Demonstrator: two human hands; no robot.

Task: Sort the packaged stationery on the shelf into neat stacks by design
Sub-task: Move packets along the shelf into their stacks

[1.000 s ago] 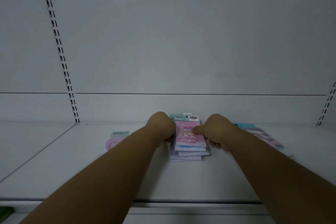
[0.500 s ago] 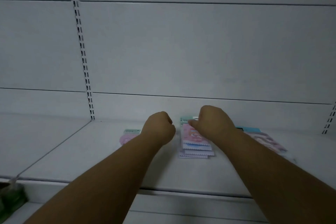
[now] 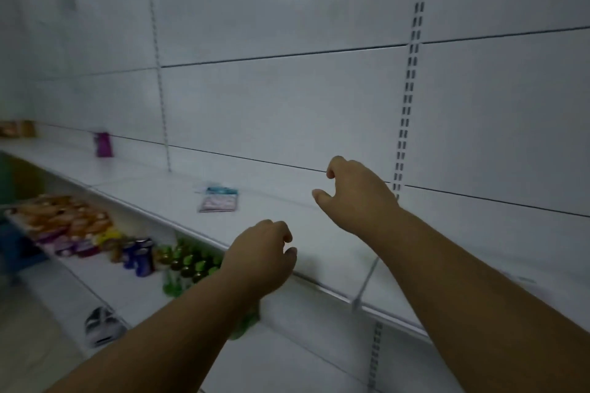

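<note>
**Both hands empty above the shelf**

Your left hand (image 3: 260,257) and right hand (image 3: 354,193) hover loosely curled, holding nothing, over the white metal shelf (image 3: 319,233). A blurred pink stationery packet with a teal header (image 3: 219,200) lies flat there, left of both.

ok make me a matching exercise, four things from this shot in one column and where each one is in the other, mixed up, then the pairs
Things:
1. stationery packet
2. purple item
3. green bottles
4. right hand

Places:
A. on the lower shelf, beside the blue cans
B. far down the upper shelf, at the back wall
C. raised over the upper shelf, holding nothing
D. lying flat on the upper shelf, ahead of the left hand

Pairs: 1-D, 2-B, 3-A, 4-C
</note>
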